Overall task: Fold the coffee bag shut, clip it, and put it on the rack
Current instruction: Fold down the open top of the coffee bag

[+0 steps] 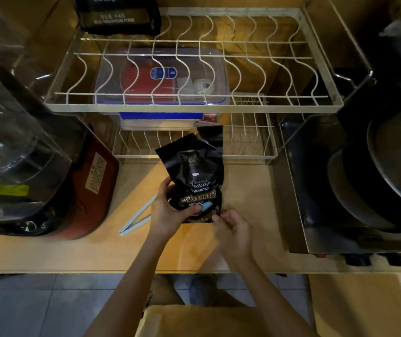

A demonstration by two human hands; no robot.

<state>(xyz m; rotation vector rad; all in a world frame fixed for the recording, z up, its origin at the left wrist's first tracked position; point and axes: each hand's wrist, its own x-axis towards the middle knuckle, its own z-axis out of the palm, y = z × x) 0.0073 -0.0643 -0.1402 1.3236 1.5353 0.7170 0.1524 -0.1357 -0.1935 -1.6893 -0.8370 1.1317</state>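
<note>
A black coffee bag (193, 171) stands upright on the wooden counter, its top open and crumpled. My left hand (168, 212) grips the bag's lower left side, thumb across the front. My right hand (231, 226) pinches the bag's bottom right corner. A pale blue clip (137, 218) lies open in a V on the counter, just left of my left hand. A small blue shape (206, 206) shows on the bag's front near my left thumb. The white wire rack (194, 105) stands behind the bag, with an upper tier and a lower tier.
A second black bag (119, 15) sits at the rack's upper left corner. A clear lidded box (160, 76) holding red and white items lies under the upper tier. A dark red appliance (85, 190) stands left; stacked pans (377, 171) on a steel tray stand right.
</note>
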